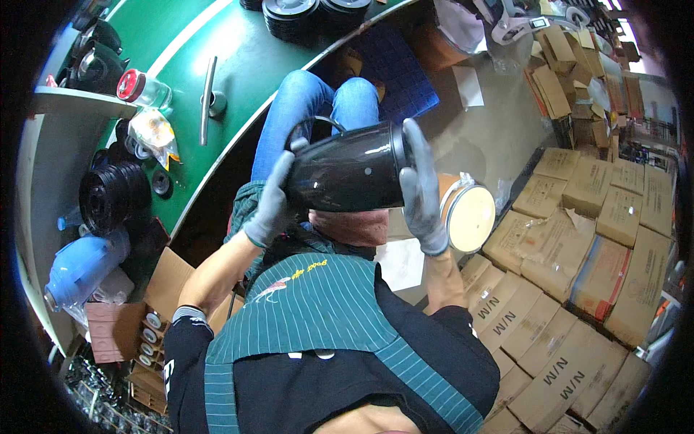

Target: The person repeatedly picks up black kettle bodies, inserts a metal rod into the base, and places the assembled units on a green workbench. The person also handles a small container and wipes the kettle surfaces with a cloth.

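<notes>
A glossy black cylindrical container point(347, 170) lies on its side above my lap, held between both gloved hands. My left hand point(271, 202), in a grey glove, grips its left end; some fingers are hidden behind it. My right hand point(423, 188), also gloved in grey, presses against the rimmed right end with its fingers extended upward. A thin dark loop point(316, 119) curves above the container's left part; whether it is joined to it I cannot tell.
On the left, a green-topped table point(238, 43) bears a metal rod point(208, 101), a red-lidded jar point(144, 88) and stacked black discs point(293, 14). A blue crate point(390, 69) sits beyond my knees. Cardboard boxes point(557, 239) are stacked at right, near a round pale-topped drum point(471, 219).
</notes>
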The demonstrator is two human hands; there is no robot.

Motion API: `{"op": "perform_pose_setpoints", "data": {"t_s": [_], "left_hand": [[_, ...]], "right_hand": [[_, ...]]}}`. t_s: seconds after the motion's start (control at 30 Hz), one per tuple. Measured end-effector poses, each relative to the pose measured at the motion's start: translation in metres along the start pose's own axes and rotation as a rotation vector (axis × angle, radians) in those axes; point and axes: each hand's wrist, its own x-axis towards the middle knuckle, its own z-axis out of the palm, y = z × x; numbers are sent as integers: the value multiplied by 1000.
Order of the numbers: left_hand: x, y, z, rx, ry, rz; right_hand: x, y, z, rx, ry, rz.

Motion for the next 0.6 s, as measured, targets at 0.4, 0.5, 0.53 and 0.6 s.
{"op": "perform_pose_setpoints", "data": {"t_s": [0.4, 0.5, 0.53, 0.6], "left_hand": [[-21, 77, 16, 1039, -15, 959], [-21, 86, 24, 871, -14, 889], [-15, 88, 17, 796, -23, 785], [3, 84, -8, 645, -28, 583]], "right_hand": [[18, -1, 25, 318, 103, -157], [23, -9, 32, 444, 116, -112], [25, -13, 29, 429, 105, -93], [33, -19, 23, 396, 73, -62]]}}
